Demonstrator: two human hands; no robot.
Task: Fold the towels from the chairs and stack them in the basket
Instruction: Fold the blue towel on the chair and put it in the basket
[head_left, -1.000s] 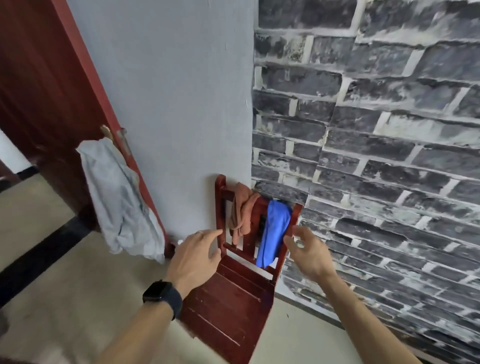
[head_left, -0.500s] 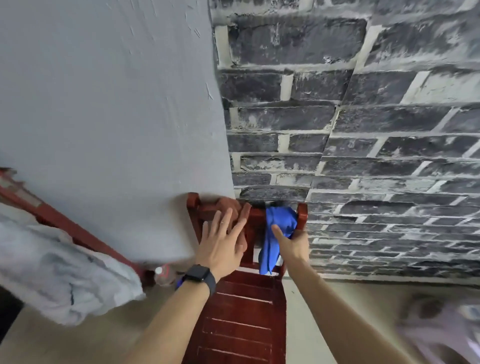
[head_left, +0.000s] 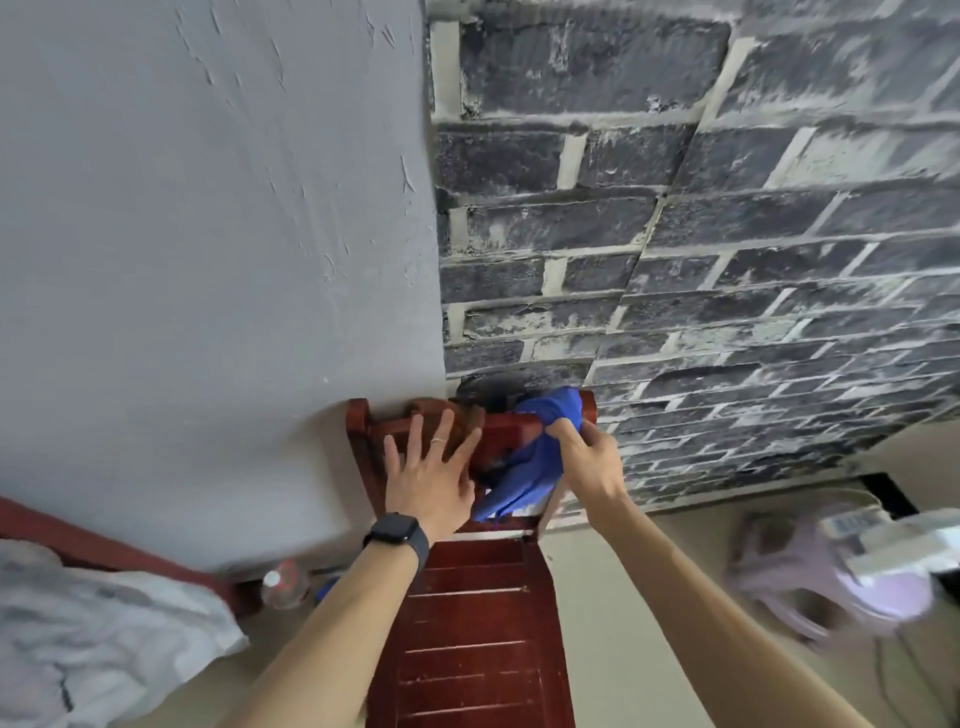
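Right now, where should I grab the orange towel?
Grab the orange towel at its bunched top on the chair rail, coming from above. It hangs over that rail, so lifting should free it. The left hand is spread right there.

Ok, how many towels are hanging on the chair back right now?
2. The blue towel hangs over the right end of the chair back, gripped by the right hand. The brown towel is left of it, under the left hand. Others may be hidden behind.
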